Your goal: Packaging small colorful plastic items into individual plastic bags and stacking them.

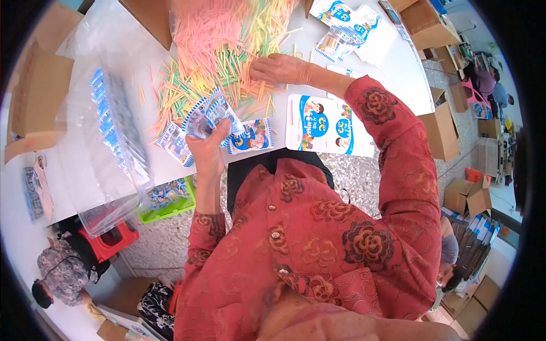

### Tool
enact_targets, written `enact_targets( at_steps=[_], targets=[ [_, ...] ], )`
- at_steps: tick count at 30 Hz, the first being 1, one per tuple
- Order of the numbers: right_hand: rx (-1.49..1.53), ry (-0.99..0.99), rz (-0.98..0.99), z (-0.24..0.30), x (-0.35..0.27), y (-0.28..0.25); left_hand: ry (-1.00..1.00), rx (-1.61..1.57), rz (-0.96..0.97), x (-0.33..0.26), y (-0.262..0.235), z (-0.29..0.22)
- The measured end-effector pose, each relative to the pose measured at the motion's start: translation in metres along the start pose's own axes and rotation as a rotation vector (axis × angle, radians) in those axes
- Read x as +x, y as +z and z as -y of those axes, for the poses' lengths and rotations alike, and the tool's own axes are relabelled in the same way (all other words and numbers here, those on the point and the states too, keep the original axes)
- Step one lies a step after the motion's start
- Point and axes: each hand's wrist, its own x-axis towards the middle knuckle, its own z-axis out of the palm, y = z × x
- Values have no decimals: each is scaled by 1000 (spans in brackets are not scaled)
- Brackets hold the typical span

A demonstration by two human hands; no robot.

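In my left hand (pixel 209 150) are blue-and-white printed plastic packets (pixel 200 118), held upright above the near table edge with the fingers closed round them. My right hand (pixel 281 69) rests at the right side of a big heap of thin pastel sticks (pixel 196 74), pink, yellow and green. Its fingers are pressed together against the heap, and what they pinch is hidden. Below my left hand lie more printed packets (pixel 250 136) on the table. Beside my right forearm sits a flat white printed card or bag (pixel 318 126) with blue patches.
On the left is a clear plastic tray (pixel 128 170) holding a row of blue-and-white packets (pixel 108 122). A green crate (pixel 170 206) stands below the table edge. Filled packets (pixel 341 40) lie at the far right. Cardboard boxes (pixel 441 122) and other people surround the table.
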Motion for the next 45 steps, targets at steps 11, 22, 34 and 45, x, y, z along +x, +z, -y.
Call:
enact_targets(
  at_steps=[11, 22, 34, 45],
  targets=[
    [315, 248, -72, 3, -7, -8, -10, -12, 17, 1, 4, -3],
    [1415, 1273, -201, -17, -13, -47, -4, -13, 61, 1, 7, -4],
    [985, 1040, -169, 19, -18, -39, -1, 160, 125, -2, 22, -4],
    [1425, 900, -585, 27, 29, -163, -27, 202, 199, 2, 29, 7]
  ],
)
